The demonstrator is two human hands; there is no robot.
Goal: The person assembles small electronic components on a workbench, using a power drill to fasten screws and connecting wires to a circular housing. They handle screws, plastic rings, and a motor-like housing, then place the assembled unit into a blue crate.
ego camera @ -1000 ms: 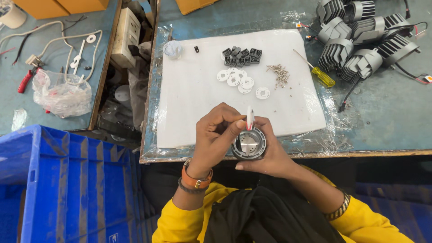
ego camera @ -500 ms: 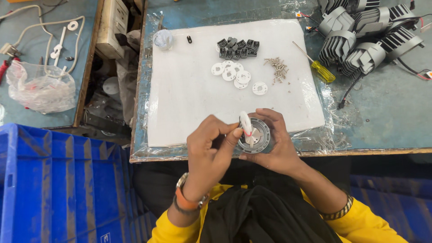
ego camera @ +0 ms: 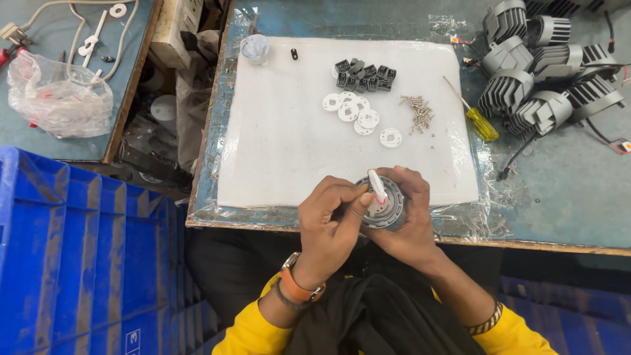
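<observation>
At the table's front edge, my right hand cups a round grey finned housing from the right and below. My left hand, with an orange wristband, pinches a small white tube with a pinkish tip over the housing's open face. Further up on the white mat lie several white discs, a cluster of small black blocks and a little heap of screws.
Several grey finned housings with wires are piled at the far right, with a yellow-handled screwdriver beside them. A small round pot stands at the mat's far left corner. Blue crates stand at my left. A plastic bag lies on the neighbouring bench.
The white tube has tilted from upright and its tip has dropped closer to the housing's face. Both hands stay at the front edge, and the view has shifted a little.
</observation>
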